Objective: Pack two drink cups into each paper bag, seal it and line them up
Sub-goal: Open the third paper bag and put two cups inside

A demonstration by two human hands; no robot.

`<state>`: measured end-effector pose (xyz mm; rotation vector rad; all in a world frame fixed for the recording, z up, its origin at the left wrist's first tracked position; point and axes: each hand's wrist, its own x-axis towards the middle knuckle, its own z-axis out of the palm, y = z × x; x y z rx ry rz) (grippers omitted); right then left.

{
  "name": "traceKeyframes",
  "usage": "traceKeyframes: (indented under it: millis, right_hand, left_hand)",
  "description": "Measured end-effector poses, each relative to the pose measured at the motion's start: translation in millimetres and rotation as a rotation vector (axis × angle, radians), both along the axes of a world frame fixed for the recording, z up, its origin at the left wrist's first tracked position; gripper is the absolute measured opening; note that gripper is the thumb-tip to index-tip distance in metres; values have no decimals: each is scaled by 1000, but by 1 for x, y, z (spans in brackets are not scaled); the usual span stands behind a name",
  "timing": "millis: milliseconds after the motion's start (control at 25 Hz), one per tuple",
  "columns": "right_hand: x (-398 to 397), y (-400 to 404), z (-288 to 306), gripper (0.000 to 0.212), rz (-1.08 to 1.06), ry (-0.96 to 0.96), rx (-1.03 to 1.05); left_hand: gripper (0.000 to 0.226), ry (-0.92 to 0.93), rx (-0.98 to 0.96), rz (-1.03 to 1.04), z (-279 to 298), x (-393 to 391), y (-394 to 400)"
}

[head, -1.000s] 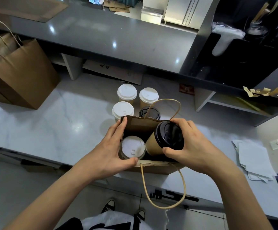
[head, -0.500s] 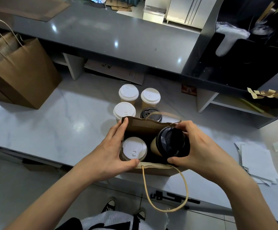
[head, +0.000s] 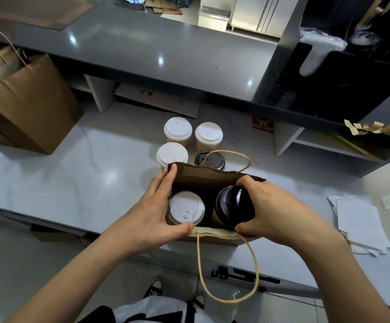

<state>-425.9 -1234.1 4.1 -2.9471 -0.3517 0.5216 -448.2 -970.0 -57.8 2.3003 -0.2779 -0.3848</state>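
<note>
— Near the front edge of the marble counter [head: 49, 183], what's standing there?

— An open kraft paper bag [head: 203, 176], mouth up, one twine handle arching over its far rim and the other hanging down over the counter's edge. Inside, on the left, sits a white-lidded cup [head: 185, 210], upright. On the right, a black-lidded cup [head: 230, 209] leans toward the left, its lid about level with the bag's rim.

— And the hands?

— Left hand [head: 152, 215] is spread across the bag's left end: fingers stretched up the outside to the far corner, thumb laid along the near rim just under the white lid. It braces the bag wide rather than pinching it. Right hand [head: 273, 213] is curled round the black-lidded cup, fingers over the far side of the lid, thumb under the near side.

— Anything else waiting?

— Just behind the bag, four more cups in a tight cluster: three white-lidded cups [head: 177, 130] and one black-lidded one [head: 210, 159], partly hidden by the bag's far wall. Well off to the left stand larger brown paper bags [head: 26, 106] with handles up. At the right edge of the counter lies a loose stack of white papers [head: 357, 222]
</note>
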Motion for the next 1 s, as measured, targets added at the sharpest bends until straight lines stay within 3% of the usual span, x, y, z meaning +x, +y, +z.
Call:
traceKeyframes:
  millis: [320,560,840,1000]
  right_hand:
    - [14,21,-25,59,100,-11,-187]
    - [17,27,-40,73,145,-96,-283]
    - [20,34,-44,47,144,-120,-416]
    - [19,36,-47,48,152,-120,-475]
  left_hand:
    - [118,0,2,9,0,-2,3]
    - [118,2,-13,-2,0,-3,2]
    - [118,-4,-18,-17,-1,-2,3]
    - [118,-6,-26,-25,-2,-1,3]
